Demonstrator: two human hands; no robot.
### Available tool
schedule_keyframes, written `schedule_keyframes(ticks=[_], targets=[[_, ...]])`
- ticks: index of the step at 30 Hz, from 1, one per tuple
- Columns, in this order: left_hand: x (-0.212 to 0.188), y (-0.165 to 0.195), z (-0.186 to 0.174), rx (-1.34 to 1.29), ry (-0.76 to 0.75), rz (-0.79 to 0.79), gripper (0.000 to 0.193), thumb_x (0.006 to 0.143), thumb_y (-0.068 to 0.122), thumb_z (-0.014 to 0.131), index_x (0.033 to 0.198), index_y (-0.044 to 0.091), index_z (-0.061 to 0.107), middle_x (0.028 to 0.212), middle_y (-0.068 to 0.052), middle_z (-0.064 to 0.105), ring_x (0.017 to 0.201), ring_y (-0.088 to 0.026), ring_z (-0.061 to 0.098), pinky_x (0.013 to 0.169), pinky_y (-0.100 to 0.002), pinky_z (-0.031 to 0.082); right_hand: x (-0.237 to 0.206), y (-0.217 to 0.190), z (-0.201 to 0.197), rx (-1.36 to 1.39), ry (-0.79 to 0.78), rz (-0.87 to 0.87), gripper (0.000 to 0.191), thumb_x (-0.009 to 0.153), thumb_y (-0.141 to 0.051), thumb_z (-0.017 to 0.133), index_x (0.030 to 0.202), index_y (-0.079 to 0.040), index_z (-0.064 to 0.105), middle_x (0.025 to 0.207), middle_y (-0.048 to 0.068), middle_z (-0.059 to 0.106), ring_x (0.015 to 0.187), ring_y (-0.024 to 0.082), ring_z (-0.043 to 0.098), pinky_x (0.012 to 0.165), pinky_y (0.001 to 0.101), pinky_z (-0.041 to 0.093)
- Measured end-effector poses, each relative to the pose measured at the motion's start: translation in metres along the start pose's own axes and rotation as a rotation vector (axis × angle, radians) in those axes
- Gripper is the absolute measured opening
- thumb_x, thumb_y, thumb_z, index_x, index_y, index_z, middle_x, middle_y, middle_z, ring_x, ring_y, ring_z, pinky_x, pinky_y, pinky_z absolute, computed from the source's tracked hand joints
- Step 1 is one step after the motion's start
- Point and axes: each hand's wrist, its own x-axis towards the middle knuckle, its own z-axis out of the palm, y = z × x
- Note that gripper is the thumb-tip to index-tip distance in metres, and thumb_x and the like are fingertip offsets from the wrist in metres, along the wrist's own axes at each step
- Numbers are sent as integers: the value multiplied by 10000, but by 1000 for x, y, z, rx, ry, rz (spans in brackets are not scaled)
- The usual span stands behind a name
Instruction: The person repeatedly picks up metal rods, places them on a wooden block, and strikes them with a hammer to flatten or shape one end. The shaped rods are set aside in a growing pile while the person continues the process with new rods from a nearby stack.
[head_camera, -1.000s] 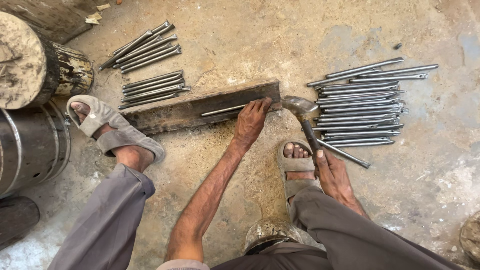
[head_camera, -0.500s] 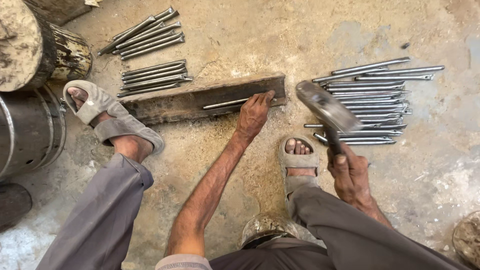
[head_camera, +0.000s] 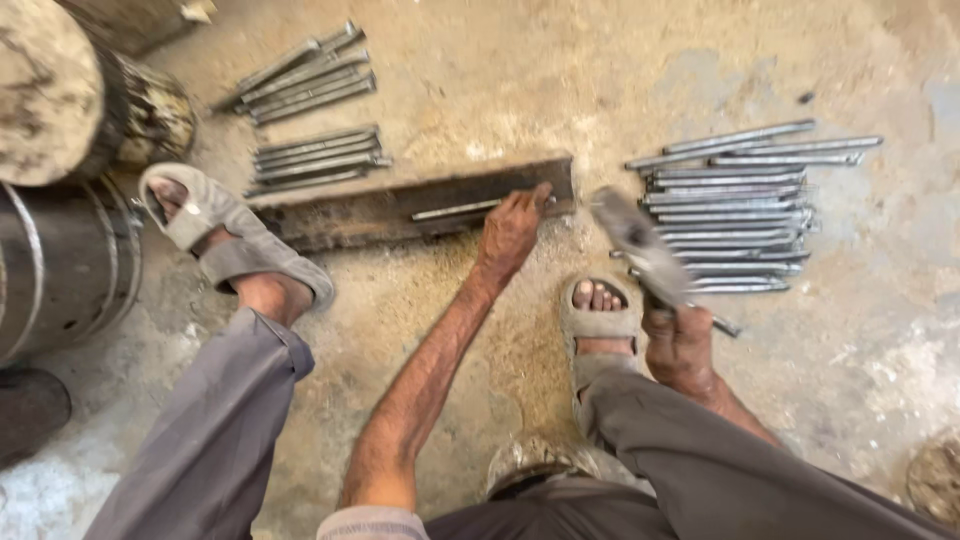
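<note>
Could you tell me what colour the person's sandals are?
Grey: the sandals, seen in the head view.

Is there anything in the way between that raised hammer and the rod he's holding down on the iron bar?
Nothing visible. The hammer in the right hand hangs beside the bar's right end, with only bare floor between. The left hand holds the rod at its near end, so its fingers lie close to that path.

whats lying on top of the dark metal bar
A thin metal rod lies along the dark metal bar. The left hand covers the rod's right end, so that end cannot be seen.
</note>
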Motion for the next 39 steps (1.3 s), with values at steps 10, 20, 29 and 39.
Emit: schedule_keyframes(ticks=[10, 20, 29, 39], targets=[[-17, 25, -35, -177, 58, -38, 334, 1043, 70, 627, 1355, 72, 507, 1029, -133, 711, 900, -250, 693, 673, -346, 611, -18, 24, 7, 436, 19, 446, 462, 1086, -435, 429, 939, -35, 608, 674, -26, 449, 564, 86, 381, 485, 291, 318], [-57, 16, -58, 130, 108, -271, 562, 965, 171, 712, 1477, 67, 504, 1429, -167, 544, 1306, -306, 505, 1090, -544, 422, -38, 77, 20, 187, -18, 663, 555, 1074, -499, 448, 879, -10, 621, 631, 24, 458, 565, 116, 386, 502, 317, 334], [-35, -34, -86, 260, -102, -291, 383, 961, 188, 710, 1281, 15, 594, 1168, -188, 547, 1089, -311, 520, 971, -536, 433, -40, 65, 28, 133, -84, 526, 597, 1062, -523, 418, 897, 9, 632, 639, 76, 526, 589, 168, 468, 546, 376, 427], [-76, -4, -88, -195, -218, -346, 263, 1075, 212, 556, 1319, 116, 540, 804, -139, 682, 570, -237, 587, 446, -423, 461, -23, 50, 24, 25, -152, 508, 523, 1051, -498, 416, 1093, -42, 667, 576, 137, 561, 532, 211, 541, 515, 426, 446]])
